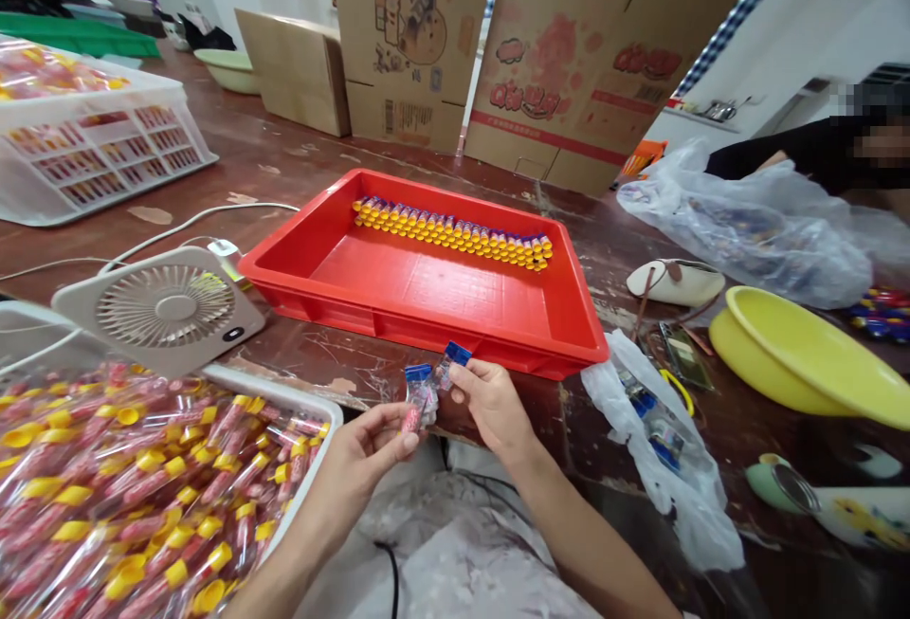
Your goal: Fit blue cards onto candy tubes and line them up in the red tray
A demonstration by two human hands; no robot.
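Observation:
In front of the red tray's near edge, my left hand [373, 444] is closed on a clear plastic packet [421, 390] with a blue top. Something small and pink shows at its fingertips. My right hand [494, 406] pinches another clear, blue-topped packet [453, 361] just beside it. Whether the two packets touch I cannot tell. Beyond both hands, the red tray [433, 301] holds stacked rows of yellow-ended tubes [455, 232] along its far side. A white bin [334, 410] at lower left is heaped with pink, yellow-capped tubes [163, 486] in clear wrapping.
A small fan [174, 306] with a white cable stands left of the tray. Right of it lie an open plastic bag [675, 496] of packets, a pouch [675, 282] and yellow basins [803, 354]. Cardboard boxes [561, 60] stand behind. Another person's arm [774, 150] shows at far right.

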